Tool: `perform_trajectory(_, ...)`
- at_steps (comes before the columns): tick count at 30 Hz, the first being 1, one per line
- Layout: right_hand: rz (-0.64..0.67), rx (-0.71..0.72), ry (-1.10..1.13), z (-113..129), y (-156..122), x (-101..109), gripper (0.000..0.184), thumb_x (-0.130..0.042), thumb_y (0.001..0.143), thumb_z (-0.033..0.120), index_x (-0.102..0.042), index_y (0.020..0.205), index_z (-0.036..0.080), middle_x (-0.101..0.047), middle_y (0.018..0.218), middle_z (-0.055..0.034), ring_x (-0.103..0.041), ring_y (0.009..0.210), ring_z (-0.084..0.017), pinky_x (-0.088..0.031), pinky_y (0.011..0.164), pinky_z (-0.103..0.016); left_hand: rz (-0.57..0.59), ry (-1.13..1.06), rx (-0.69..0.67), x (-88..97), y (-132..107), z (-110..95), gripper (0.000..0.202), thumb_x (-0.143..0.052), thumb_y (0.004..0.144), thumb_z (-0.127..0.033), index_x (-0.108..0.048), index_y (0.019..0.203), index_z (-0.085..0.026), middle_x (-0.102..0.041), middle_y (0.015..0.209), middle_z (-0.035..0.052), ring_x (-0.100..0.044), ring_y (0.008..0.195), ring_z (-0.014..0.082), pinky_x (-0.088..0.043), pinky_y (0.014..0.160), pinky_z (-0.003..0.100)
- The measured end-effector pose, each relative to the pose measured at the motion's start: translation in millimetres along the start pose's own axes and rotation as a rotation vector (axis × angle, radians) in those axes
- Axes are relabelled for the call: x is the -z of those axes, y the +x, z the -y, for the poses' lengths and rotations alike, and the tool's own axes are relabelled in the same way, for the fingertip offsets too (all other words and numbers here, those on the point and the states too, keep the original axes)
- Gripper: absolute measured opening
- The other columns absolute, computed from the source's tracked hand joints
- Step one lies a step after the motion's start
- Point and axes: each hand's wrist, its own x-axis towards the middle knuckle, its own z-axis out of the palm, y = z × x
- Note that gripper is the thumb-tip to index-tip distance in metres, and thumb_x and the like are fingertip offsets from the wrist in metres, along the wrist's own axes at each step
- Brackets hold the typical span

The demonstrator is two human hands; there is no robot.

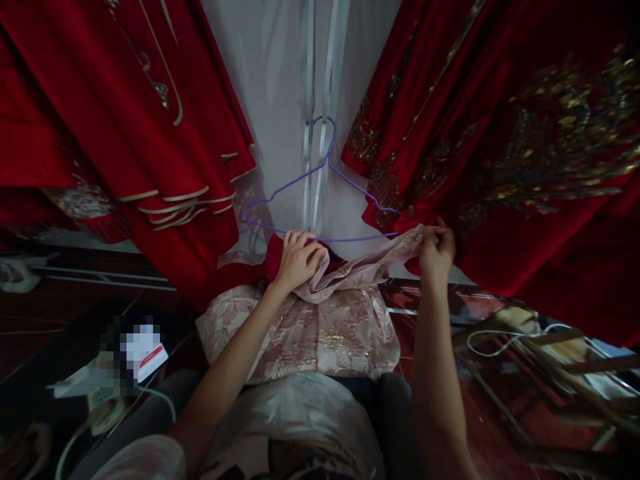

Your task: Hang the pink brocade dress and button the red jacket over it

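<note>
A pink brocade garment (330,333) with a metallic sheen lies across the seated person's lap, its upper part lifted as a loose band between the two hands. The left hand (299,261) grips a fold of this cloth near the middle, beside a patch of dark red fabric (245,273). The right hand (437,248) pinches the band's far end between thumb and fingers, drawing it out to the right.

Just beyond, a purple wire hanger (295,177) hangs in front of pale metal poles (307,160); whether its right end touches the cloth cannot be told. Red garments with cream piping (185,153) hang on the left, and a red garment with gold embroidery (545,153) on the right. A white box with a red stripe (156,363) sits at lower left.
</note>
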Motion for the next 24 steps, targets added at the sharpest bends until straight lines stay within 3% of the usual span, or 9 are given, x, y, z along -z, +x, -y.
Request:
perform_trajectory(4,-0.039,-0.036,-0.009,-2.4,-0.2,3.0,0.016,-0.05,0.081,0.033,-0.057,0.084,0.019,-0.053,0.133,-0.0135,-0.042,0.132,-0.024,-0.027,0.111,-0.045,-0.008,-0.022,-0.031,10.7,0.7,18.0,0.023,-0.048,0.091,-0.035,-0.067,0.083,-0.023,-0.062,0.1,0.005,-0.049,0.101,0.0208,-0.035,0.098,0.041)
perform_trajectory(8,-0.009,-0.056,0.04,2.1,-1.1,2.7,0.015,-0.053,0.08,0.031,-0.059,0.086,0.018,-0.05,0.137,-0.0113,-0.038,0.135,-0.024,-0.025,0.112,-0.044,-0.013,-0.018,-0.072,9.2,1.7,29.2,0.021,-0.051,0.09,-0.032,-0.068,0.083,-0.023,-0.061,0.099,0.0057,-0.049,0.1,0.0222,-0.037,0.093,0.042)
perform_trajectory(16,0.037,-0.057,0.089,9.0,-2.4,2.0,0.014,-0.053,0.081,0.032,-0.056,0.086,0.019,-0.05,0.136,-0.0131,-0.041,0.132,-0.026,-0.028,0.109,-0.047,-0.025,0.009,-0.069,-0.8,-0.3,12.9,0.02,-0.049,0.09,-0.03,-0.067,0.085,-0.022,-0.06,0.103,0.0062,-0.048,0.103,0.0225,-0.034,0.098,0.043)
perform_trajectory(20,0.068,0.023,0.07,16.0,-0.2,0.5,0.016,-0.053,0.083,0.034,-0.057,0.085,0.019,-0.054,0.132,-0.0143,-0.042,0.132,-0.026,-0.028,0.109,-0.047,-0.016,-0.012,-0.065,-2.7,-0.1,10.5,0.02,-0.05,0.09,-0.031,-0.067,0.085,-0.022,-0.06,0.106,0.0063,-0.048,0.106,0.0227,-0.033,0.1,0.044)
perform_trajectory(24,0.067,0.138,-0.005,30.2,16.2,-9.7,0.016,-0.052,0.085,0.034,-0.057,0.086,0.019,-0.059,0.125,-0.0139,-0.053,0.12,-0.026,-0.037,0.102,-0.046,-0.01,-0.044,-0.068,-6.2,1.4,8.9,0.021,-0.051,0.09,-0.033,-0.068,0.084,-0.022,-0.06,0.107,0.0059,-0.047,0.105,0.0222,-0.033,0.099,0.043)
